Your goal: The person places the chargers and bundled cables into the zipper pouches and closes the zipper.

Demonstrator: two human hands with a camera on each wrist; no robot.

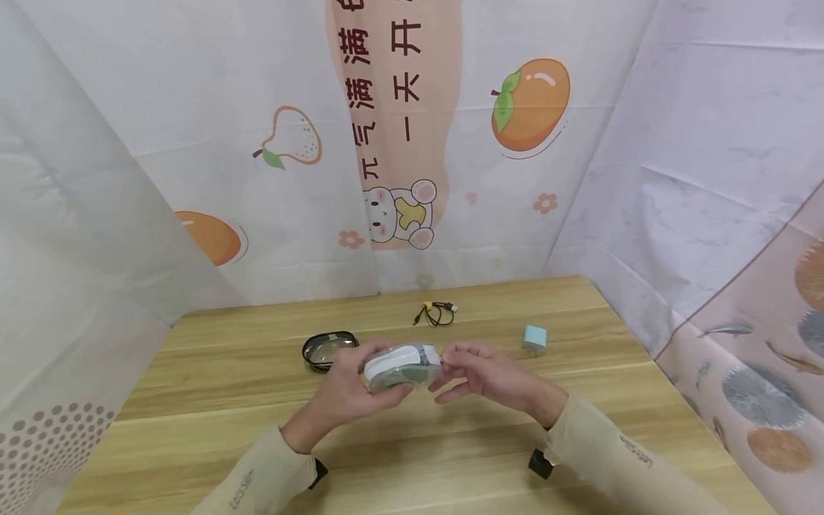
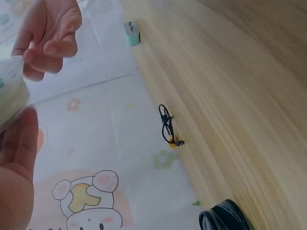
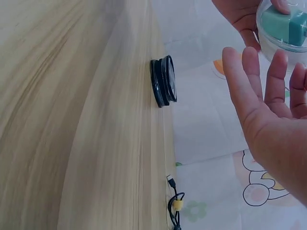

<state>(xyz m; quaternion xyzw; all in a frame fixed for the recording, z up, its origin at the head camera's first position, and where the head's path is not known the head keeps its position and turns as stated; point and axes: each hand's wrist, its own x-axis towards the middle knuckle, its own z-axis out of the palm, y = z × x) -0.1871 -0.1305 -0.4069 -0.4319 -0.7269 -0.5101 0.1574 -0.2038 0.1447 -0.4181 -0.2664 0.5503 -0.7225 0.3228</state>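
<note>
My left hand (image 1: 350,386) grips a small clear pouch with a white zipped edge (image 1: 402,361), thumb below and fingers behind it, raised over the table. Through its clear wall a teal block (image 3: 283,26) shows in the right wrist view. At the pouch's right end my right hand (image 1: 486,375) pinches the end of the zip between thumb and forefinger, the other fingers loosely spread. The pinched bit itself is mostly hidden by the fingertips. Part of the pouch (image 2: 12,91) also appears at the left edge of the left wrist view, between both hands.
A black-edged clear case (image 1: 330,350) lies on the wooden table (image 1: 225,400) just beyond my left hand. Farther back is a coiled black USB cable (image 1: 438,313) with a yellow tie. To the right sits a light-blue plug charger (image 1: 535,339). Printed curtains (image 1: 290,214) hang behind and beside the table.
</note>
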